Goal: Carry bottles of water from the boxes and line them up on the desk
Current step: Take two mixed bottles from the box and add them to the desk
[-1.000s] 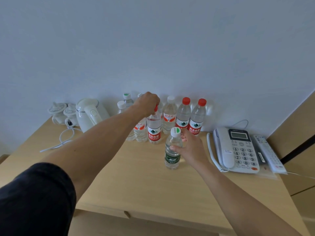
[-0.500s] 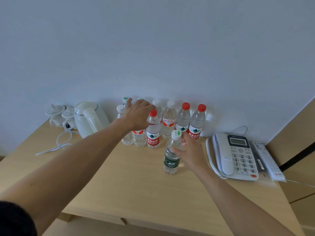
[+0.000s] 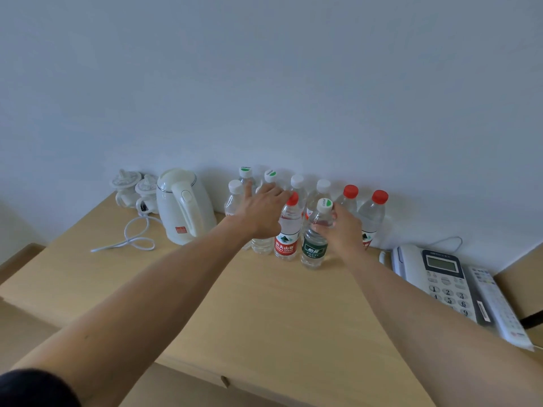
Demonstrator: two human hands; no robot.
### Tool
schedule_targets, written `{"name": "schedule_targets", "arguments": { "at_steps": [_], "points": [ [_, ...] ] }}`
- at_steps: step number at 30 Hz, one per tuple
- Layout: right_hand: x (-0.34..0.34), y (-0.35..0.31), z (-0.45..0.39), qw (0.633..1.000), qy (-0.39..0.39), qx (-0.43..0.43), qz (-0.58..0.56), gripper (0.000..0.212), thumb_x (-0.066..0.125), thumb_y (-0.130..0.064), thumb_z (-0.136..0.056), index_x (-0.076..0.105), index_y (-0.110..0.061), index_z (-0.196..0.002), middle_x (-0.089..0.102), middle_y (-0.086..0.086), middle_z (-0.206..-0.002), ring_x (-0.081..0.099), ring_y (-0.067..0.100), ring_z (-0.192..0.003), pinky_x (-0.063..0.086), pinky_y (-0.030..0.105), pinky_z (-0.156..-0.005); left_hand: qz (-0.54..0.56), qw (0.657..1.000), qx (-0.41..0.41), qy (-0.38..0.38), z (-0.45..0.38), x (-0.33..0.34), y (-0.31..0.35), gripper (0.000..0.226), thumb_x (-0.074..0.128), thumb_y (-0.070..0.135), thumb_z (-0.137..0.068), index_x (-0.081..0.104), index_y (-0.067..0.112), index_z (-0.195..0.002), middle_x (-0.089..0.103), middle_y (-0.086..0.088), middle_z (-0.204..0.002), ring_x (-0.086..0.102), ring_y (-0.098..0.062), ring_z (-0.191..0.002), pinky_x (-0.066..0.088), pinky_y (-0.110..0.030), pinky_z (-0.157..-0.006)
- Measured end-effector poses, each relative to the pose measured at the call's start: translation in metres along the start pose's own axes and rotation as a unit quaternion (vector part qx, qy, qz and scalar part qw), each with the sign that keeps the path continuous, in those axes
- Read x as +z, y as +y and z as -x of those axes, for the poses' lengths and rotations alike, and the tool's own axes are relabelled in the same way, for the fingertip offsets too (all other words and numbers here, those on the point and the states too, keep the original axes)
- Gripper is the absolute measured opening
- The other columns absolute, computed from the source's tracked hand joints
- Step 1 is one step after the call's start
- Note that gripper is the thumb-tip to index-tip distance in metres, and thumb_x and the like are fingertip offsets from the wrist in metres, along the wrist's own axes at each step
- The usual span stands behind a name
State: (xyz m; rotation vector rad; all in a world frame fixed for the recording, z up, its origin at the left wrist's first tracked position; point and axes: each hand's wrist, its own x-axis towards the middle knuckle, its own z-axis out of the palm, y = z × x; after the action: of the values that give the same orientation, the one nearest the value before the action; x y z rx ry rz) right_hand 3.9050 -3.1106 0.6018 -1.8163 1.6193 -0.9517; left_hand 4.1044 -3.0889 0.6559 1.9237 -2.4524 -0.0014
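Green-labelled bottle (image 3: 315, 245), upright on the desk (image 3: 264, 304) just beside a red-labelled bottle (image 3: 286, 230), gripped at its shoulder by the right hand (image 3: 343, 230). Left hand (image 3: 261, 214), fingers extended, rests among the bottle row (image 3: 296, 186) along the wall. Kettle (image 3: 183, 205) at left, telephone (image 3: 437, 280) at right.

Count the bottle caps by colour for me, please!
Red caps: 3
Plain white caps: 3
White-and-green caps: 3
Total: 9 caps showing; the left hand may hide another.
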Motion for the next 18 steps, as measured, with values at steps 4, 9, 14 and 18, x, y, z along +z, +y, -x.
{"name": "schedule_targets", "arguments": {
  "at_steps": [4, 9, 14, 18],
  "points": [
    [0.004, 0.0, -0.009, 1.0, -0.009, -0.004, 0.015, 0.044, 0.082, -0.013, -0.077, 0.06, -0.01, -0.115, 0.056, -0.006, -0.1, 0.051, 0.014, -0.094, 0.037, 0.027, -0.082, 0.016, 1.0, -0.001, 0.005, -0.002, 0.001, -0.003, 0.076, 0.064, 0.018, -0.082, 0.034, 0.024, -0.151, 0.046, 0.004, -0.149, 0.024, -0.02, -0.149, 0.006, -0.061, -0.118],
    [0.006, 0.002, -0.013, 1.0, 0.004, 0.0, 0.027, 0.047, 0.084, -0.017, -0.076, 0.06, -0.01, -0.116, 0.054, -0.001, -0.098, 0.049, 0.017, -0.091, 0.035, 0.029, -0.079, 0.027, 1.0, -0.001, -0.003, -0.006, -0.001, -0.005, 0.077, 0.066, 0.021, -0.083, 0.033, 0.025, -0.152, 0.044, 0.002, -0.153, 0.021, -0.02, -0.152, 0.005, -0.061, -0.119],
    [0.007, 0.003, -0.014, 0.999, 0.002, 0.004, 0.034, 0.049, 0.085, -0.019, -0.075, 0.058, -0.01, -0.115, 0.055, -0.001, -0.097, 0.051, 0.018, -0.091, 0.039, 0.032, -0.08, 0.036, 0.999, -0.004, -0.002, -0.007, -0.003, -0.004, 0.075, 0.066, 0.019, -0.082, 0.036, 0.024, -0.15, 0.048, 0.001, -0.148, 0.025, -0.02, -0.15, 0.007, -0.06, -0.119],
    [0.006, 0.002, -0.014, 0.999, -0.01, 0.015, 0.038, 0.053, 0.085, -0.02, -0.074, 0.058, -0.011, -0.119, 0.064, 0.008, -0.11, 0.058, 0.025, -0.102, 0.046, 0.039, -0.089, 0.038, 0.999, -0.008, -0.005, -0.006, -0.006, -0.004, 0.076, 0.065, 0.018, -0.082, 0.035, 0.025, -0.151, 0.05, 0.0, -0.146, 0.028, -0.021, -0.148, 0.007, -0.06, -0.12]
  ]
}}
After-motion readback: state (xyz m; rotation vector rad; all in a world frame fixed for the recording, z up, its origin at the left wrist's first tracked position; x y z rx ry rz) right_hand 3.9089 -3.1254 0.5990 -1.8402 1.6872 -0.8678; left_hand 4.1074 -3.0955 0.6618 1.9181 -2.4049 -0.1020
